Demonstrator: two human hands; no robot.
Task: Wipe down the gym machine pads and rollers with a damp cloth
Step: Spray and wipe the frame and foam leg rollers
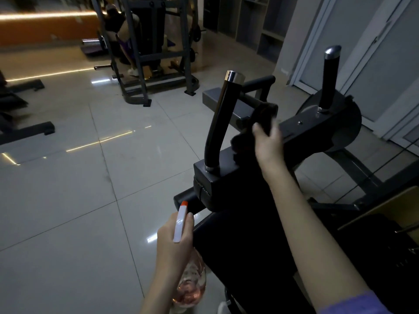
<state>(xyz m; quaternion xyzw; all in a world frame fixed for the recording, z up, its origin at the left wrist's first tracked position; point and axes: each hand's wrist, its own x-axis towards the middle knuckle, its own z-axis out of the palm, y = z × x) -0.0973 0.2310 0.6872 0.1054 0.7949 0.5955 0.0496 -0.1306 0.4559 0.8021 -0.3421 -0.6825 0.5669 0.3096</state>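
Dark cloth (263,116): bunched and gripped in the right hand (268,143), whose fingers are curled round it with the thumb on top. The cloth is pressed against the upper frame of the gym machine (317,125), at the point where a short horizontal bar meets the cross member, between the two upright grips. Near handle (223,123): black, curved, chrome-capped, rising from a box bracket just left of the right hand. Far handle (330,80): black, chrome-capped, upright on the far end of the cross member, well apart from the hand. Roller (184,198): black and cylindrical, projecting to the left below the box bracket, touched by neither hand. Pad (238,245): black upholstery below the bracket, running toward the camera beneath the right forearm. Left hand (174,241): closed round the neck of a spray bottle (192,286), index finger lying along the white trigger head; the orange nozzle tip points up toward the roller. The bottle body is clear and holds a pinkish liquid. A purple sleeve (353,304) covers the right upper arm. The machine stands on a glossy tiled floor (68,200). A steel rack (154,53) stands in the background, with a person crouched beside it.
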